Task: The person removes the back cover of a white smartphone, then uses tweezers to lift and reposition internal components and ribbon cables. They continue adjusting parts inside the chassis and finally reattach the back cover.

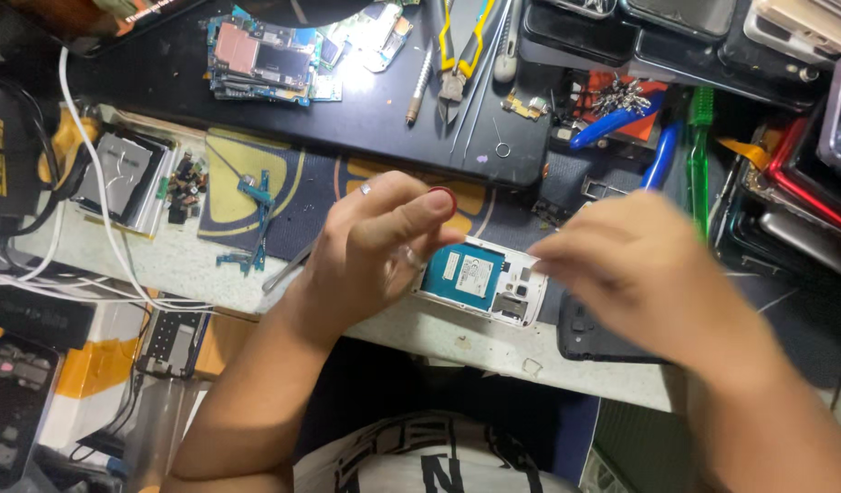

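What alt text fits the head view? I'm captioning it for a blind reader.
Two bare hands work over an opened white phone with a blue battery on a cluttered bench: the left hand grips its edge, the blurred right hand is at its other end. Circuit boards, pliers and phone cases lie behind.

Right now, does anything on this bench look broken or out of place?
The white phone under the left hand lies opened, back cover off, blue battery exposed. Bare circuit boards sit stacked loosely above. The right hand is blurred.
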